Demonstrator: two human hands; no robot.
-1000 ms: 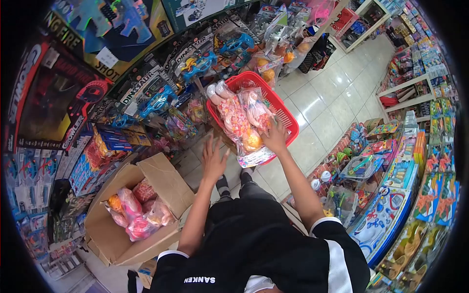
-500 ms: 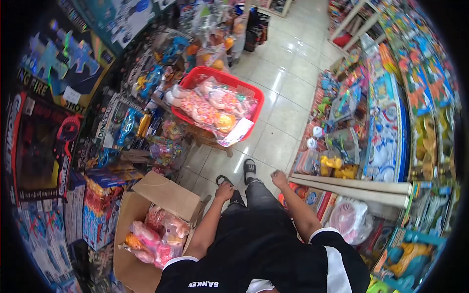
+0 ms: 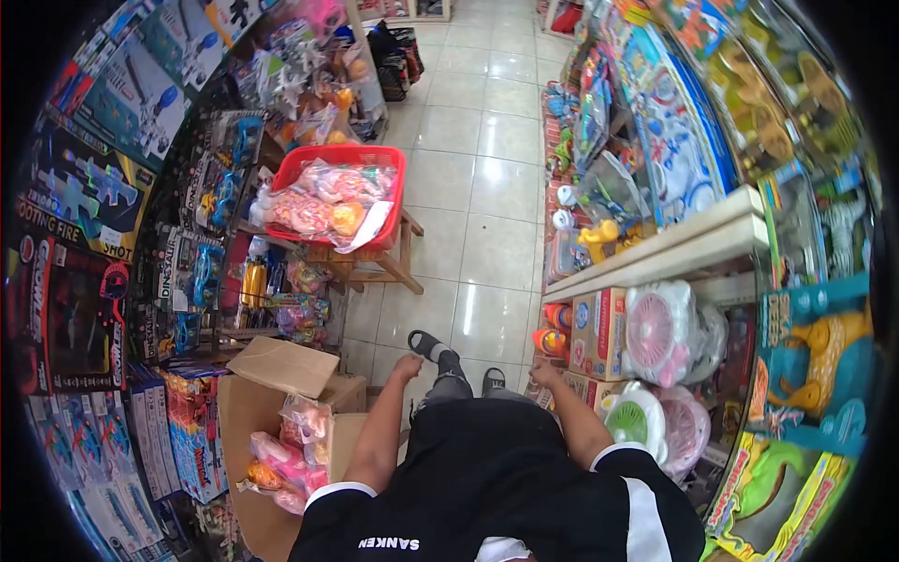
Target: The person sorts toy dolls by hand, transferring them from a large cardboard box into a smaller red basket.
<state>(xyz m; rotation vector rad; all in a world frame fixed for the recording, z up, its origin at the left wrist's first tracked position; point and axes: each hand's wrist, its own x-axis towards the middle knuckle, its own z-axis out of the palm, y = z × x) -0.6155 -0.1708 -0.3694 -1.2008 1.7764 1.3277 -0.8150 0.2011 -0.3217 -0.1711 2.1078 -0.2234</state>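
Note:
My left hand [image 3: 408, 367] hangs beside my left leg, fingers loosely curled, with nothing visible in it. On the other side, my right hand [image 3: 545, 375] is also curled and holds nothing visible, close to small boxes [image 3: 597, 328] on the right shelf. Near my left forearm stands an open cardboard box [image 3: 245, 468] with pink bagged dolls [image 3: 279, 459] inside. Ahead on the left, a red basket [image 3: 398, 187] of plastic-wrapped dolls [image 3: 323, 199] rests on a wooden stool [image 3: 398, 267].
A tiled floor [image 3: 468, 178] runs ahead between the shelves. Boxed toys [image 3: 70, 309] line the left side. To the right are a white shelf edge [image 3: 674, 245], wrapped fans [image 3: 660, 323] and a boxed animal toy [image 3: 824, 356]. Black bags [image 3: 393, 61] hang farther ahead.
The view has turned to the right, so the red basket and stool appear farther left. My feet have changed position in a step, and my left hand has swung slightly left.

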